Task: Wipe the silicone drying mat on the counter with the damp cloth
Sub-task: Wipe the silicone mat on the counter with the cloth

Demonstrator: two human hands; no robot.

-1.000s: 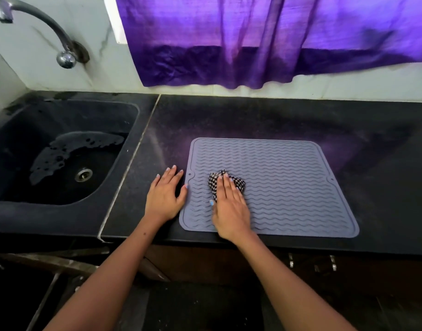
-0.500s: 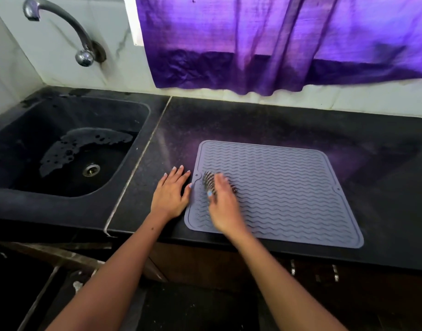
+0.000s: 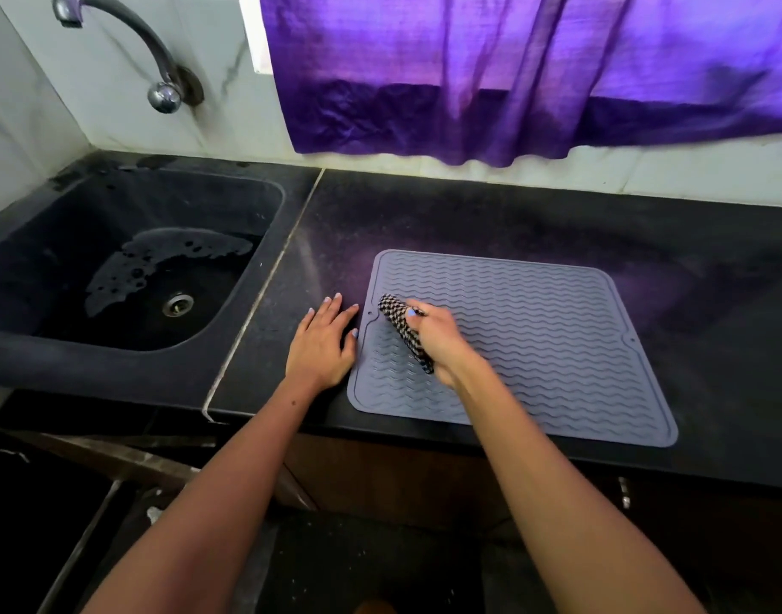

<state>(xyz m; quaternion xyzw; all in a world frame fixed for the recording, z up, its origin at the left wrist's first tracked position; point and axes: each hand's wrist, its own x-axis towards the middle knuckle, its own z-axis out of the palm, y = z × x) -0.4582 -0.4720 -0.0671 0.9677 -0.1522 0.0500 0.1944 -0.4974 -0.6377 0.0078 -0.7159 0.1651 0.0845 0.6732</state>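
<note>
A grey silicone drying mat (image 3: 557, 339) with wavy ridges lies flat on the black counter (image 3: 513, 214). My right hand (image 3: 438, 339) grips a black-and-white checked cloth (image 3: 400, 327), bunched into a roll, over the mat's left part. The cloth's lower end touches the mat; most of it is lifted on edge in my fingers. My left hand (image 3: 322, 343) rests flat on the counter just left of the mat, its thumb at the mat's left edge.
A black sink (image 3: 128, 259) with a wet patch and a drain sits at the left, under a metal tap (image 3: 159, 77) on the tiled wall. A purple curtain (image 3: 513, 73) hangs behind the counter. The counter's front edge runs just below the mat.
My right hand went from pressing flat on the cloth to curling round it and lifting it into a roll, shifting slightly left. My left hand stayed put.
</note>
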